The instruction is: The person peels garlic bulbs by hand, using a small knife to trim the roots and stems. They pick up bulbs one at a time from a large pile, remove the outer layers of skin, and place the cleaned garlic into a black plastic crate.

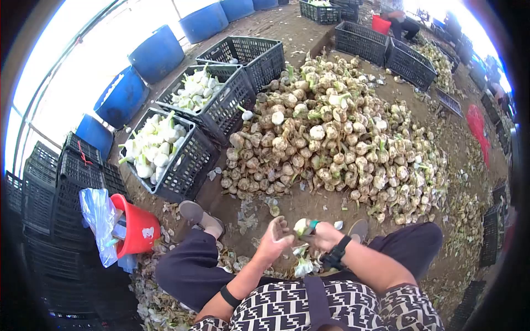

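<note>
In front of my lap, my right hand [324, 237] is closed around a partly peeled garlic bulb [301, 226], pale green-white. A green band or handle [313, 224] shows at its fingers; its kind is too small to make out. Just to the left, my left hand [275, 240] has its fingers half curled and apart, thumb toward the bulb, with nothing visible in it. Below the hands, white garlic peelings [303, 267] lie between my legs. A large heap of unpeeled garlic bulbs [342, 138] spreads over the ground ahead.
Black crates [212, 160] stand to the left of the heap, two filled with cleaned white garlic [154, 146]. A red bucket [141, 229] with plastic bags is near my left knee. Blue barrels [156, 54] line the wall. Another person [402, 22] sits at the back.
</note>
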{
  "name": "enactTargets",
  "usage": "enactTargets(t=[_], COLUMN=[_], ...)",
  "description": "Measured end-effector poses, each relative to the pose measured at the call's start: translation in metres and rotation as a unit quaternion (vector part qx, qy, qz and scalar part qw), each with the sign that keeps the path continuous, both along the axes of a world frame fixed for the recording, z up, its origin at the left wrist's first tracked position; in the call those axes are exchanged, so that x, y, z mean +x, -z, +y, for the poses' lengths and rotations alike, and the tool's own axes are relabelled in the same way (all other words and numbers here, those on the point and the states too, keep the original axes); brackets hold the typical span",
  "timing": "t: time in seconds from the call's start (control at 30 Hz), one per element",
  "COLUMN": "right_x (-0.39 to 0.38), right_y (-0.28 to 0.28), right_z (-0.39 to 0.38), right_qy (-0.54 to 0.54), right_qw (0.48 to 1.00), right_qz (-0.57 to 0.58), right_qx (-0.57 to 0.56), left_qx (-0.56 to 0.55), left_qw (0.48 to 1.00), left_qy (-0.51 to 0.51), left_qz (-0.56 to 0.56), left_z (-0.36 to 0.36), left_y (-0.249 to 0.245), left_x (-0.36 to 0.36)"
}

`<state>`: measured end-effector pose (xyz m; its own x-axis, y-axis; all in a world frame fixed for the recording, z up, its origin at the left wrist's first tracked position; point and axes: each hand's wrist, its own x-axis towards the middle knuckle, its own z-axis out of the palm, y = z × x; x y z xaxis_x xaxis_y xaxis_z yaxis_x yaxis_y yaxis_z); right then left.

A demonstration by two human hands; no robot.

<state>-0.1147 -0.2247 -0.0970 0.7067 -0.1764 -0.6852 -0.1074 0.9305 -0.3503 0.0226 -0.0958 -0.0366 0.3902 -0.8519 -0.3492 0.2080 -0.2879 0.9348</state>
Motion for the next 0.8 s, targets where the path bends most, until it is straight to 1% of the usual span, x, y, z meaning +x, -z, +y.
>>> enactTargets(t=[0.03,0.07,0.1,0.13,0.17,0.2,0.23,0.27,0.3,0.33,0.37,0.4,0.43,0.47,0.5,0.53,0.57,0.6,0.63,0.67,0.7,0.73,0.8], right_x=[0.006,0.012,0.027,0.048,0.077,0.103,0.123,0.141,0.162,0.18,0.195,0.197,0.206,0.203,0.194,0.185,0.179,0.175,0.169,0.164,0.159,0.158,0.154], right_y=[0.016,0.022,0.004,-0.027,-0.089,-0.105,-0.124,-0.158,-0.178,-0.159,-0.126,-0.087,-0.052,0.03,0.046,0.094,0.102,0.108,0.131,0.15,0.161,0.158,0.149], right_z=[-0.014,-0.035,-0.058,-0.08,-0.092,-0.119,-0.148,-0.148,-0.146,-0.153,-0.156,-0.154,-0.148,-0.141,-0.112,-0.088,-0.064,-0.047,-0.032,-0.022,-0.015,-0.012,-0.013], right_qy=[0.036,0.031,0.033,0.014,0.074,0.016,0.047,0.072,0.096,0.051,0.004,-0.103,-0.267,-0.307,-0.4,-0.436,-0.465,-0.487,-0.472,-0.432,-0.388,-0.387,-0.334], right_qw=[0.999,0.993,0.994,0.992,0.985,0.943,0.961,0.945,0.923,0.906,0.882,0.825,0.707,0.586,0.541,0.498,0.534,0.555,0.548,0.555,0.562,0.564,0.632], right_qz=[-0.019,-0.102,-0.095,-0.121,-0.098,-0.192,-0.15,-0.153,-0.159,-0.125,-0.093,-0.038,0.103,0.042,0.084,0.135,0.166,0.183,0.183,0.178,0.173,0.171,0.182], right_qx=[0.024,0.058,0.05,-0.029,-0.118,-0.271,-0.227,-0.281,-0.336,-0.401,-0.463,-0.554,-0.647,-0.749,-0.735,-0.737,-0.686,-0.649,-0.666,-0.688,-0.71,-0.709,-0.676], left_qx=[0.003,0.017,0.025,0.047,0.056,0.033,0.004,0.012,0.004,-0.005,0.0,-0.006,-0.012,0.014,0.021,0.016,0.012,0.012,0.019,0.028,0.037,0.039,0.066], left_qw=[0.994,0.988,0.98,0.97,0.964,0.954,0.942,0.939,0.926,0.912,0.91,0.9,0.891,0.897,0.894,0.892,0.889,0.883,0.88,0.881,0.883,0.884,0.898], left_qy=[-0.051,-0.106,-0.152,-0.193,-0.201,-0.238,-0.275,-0.278,-0.311,-0.343,-0.348,-0.359,-0.37,-0.368,-0.375,-0.375,-0.375,-0.38,-0.387,-0.383,-0.378,-0.379,-0.352], left_qz=[0.097,0.107,0.124,0.138,0.162,0.18,0.194,0.203,0.215,0.224,0.228,0.246,0.263,0.243,0.245,0.254,0.262,0.275,0.273,0.274,0.275,0.272,0.257], left_z=[0.001,0.0,0.0,0.001,0.004,0.008,0.01,0.012,0.014,0.014,0.013,0.011,0.01,0.009,0.009,0.01,0.011,0.012,0.013,0.013,0.013,0.012,0.009], left_y=[0.001,0.005,0.011,0.009,0.009,0.015,0.021,0.026,0.029,0.03,0.03,0.027,0.026,0.027,0.031,0.036,0.039,0.04,0.041,0.041,0.041,0.041,0.043], left_x=[0.003,0.004,0.009,0.013,0.021,0.024,0.026,0.028,0.031,0.035,0.038,0.04,0.042,0.044,0.045,0.045,0.045,0.046,0.047,0.05,0.051,0.052,0.052])
